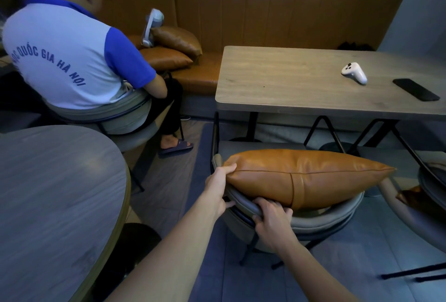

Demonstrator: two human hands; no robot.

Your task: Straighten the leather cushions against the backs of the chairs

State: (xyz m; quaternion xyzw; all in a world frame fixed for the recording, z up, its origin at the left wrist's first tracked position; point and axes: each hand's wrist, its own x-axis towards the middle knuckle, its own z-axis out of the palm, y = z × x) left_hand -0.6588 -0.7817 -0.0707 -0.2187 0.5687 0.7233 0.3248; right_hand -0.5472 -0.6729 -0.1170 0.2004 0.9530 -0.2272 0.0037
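The cushion (306,176) lies along the chair back (243,201), between and just beyond both hands. The left hand (217,187) pinches its corner; the right hand (271,215) apparently grips the chair rim beneath. Soft, light, slick leather: corners and seams hold best.

Cushion (306,176) on chair (313,222) before table (301,84); bench (265,17) behind, 2 cushions (171,50) on it.

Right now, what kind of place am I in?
Probably a cafe or lounge: a long tan leather bench along the wall, a wooden table before it, and a chair with a leather cushion.
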